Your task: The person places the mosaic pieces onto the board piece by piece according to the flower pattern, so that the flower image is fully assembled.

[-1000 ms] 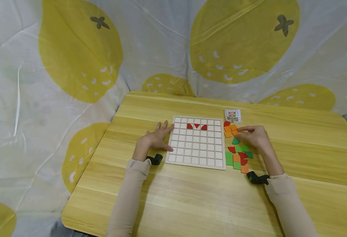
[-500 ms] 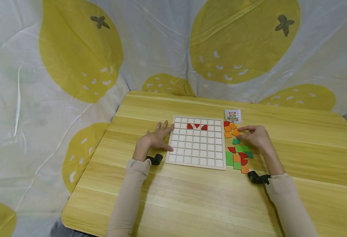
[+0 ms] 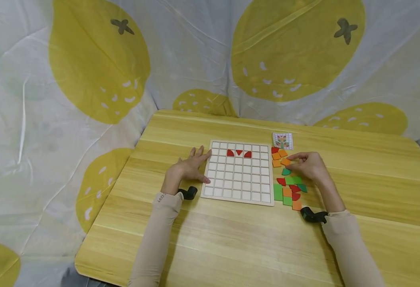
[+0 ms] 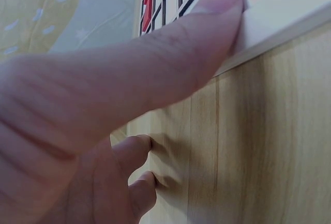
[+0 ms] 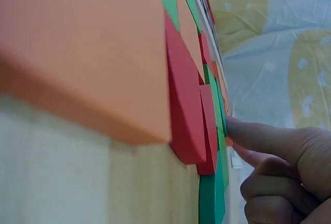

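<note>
A white gridded board lies on the table, with two red quarter-circle tiles and a red triangle tile between them in one row near its far side. My left hand spreads along the board's left edge; in the left wrist view its thumb rests on the rim. To the right of the board, my right hand pinches an orange square tile between thumb and index finger, low at the table. Its other fingers curl in, seen in the right wrist view.
Several orange square tiles lie beside the pinched one. A dark green tile, light green tiles and red tiles spread nearer me. A small pattern card lies behind them. A lemon-print cloth hangs behind the table.
The pinched orange square tile has shifted slightly right and turned, apart from the orange tiles beside it. My right hand has moved very slightly; the left hand stays on the board's edge.
</note>
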Tool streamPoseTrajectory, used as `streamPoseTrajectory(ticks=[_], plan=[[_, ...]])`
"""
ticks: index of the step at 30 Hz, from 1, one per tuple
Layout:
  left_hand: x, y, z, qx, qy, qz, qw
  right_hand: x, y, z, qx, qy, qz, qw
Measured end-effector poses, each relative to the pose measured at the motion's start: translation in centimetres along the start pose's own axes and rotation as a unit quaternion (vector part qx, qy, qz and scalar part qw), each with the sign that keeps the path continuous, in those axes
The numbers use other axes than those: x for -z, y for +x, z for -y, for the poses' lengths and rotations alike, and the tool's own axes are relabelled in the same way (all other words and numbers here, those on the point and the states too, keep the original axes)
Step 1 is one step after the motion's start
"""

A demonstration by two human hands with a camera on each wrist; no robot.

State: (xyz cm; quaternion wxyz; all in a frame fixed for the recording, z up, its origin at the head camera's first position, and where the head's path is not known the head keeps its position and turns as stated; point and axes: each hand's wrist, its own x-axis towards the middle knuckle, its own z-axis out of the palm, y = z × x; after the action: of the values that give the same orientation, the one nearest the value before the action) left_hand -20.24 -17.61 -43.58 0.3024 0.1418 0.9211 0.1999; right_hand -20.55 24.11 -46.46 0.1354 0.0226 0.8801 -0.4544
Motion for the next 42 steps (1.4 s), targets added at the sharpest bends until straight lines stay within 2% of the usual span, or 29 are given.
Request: streamPoseTrajectory(ticks=[7, 13, 19, 26, 36, 42], plan=[[0.0, -0.1, 0.0, -0.001, -0.001, -0.004, 1.0, -0.4, -0.1, 1.1, 0.023, 0.024, 0.014, 0.999], [0.0, -0.3, 0.1, -0.001, 0.001, -0.006, 1.0, -2.8, 0.4, 3.2, 0.05, 0.062, 0.045, 0.996], [0.0, -0.1, 0.0, -0.005, -0.002, -0.005, 1.0, -5.4, 1.4, 5.2, 0.083, 0.028, 0.061, 0.994], [0.0, 0.1, -0.3, -0.005, 0.003, -0.007, 1.0, -7.0, 2.2, 6.0, 0.071, 0.008, 0.072, 0.995], [-0.1, 0.0, -0.2, -0.002, -0.002, -0.003, 1.0, -7.2, 2.5, 5.4, 0.047, 0.035, 0.067, 0.996], [-0.1, -0.2, -0.3, -0.001, -0.004, -0.005, 1.0, -7.5, 2.6, 5.4, 0.059, 0.037, 0.065, 0.995]])
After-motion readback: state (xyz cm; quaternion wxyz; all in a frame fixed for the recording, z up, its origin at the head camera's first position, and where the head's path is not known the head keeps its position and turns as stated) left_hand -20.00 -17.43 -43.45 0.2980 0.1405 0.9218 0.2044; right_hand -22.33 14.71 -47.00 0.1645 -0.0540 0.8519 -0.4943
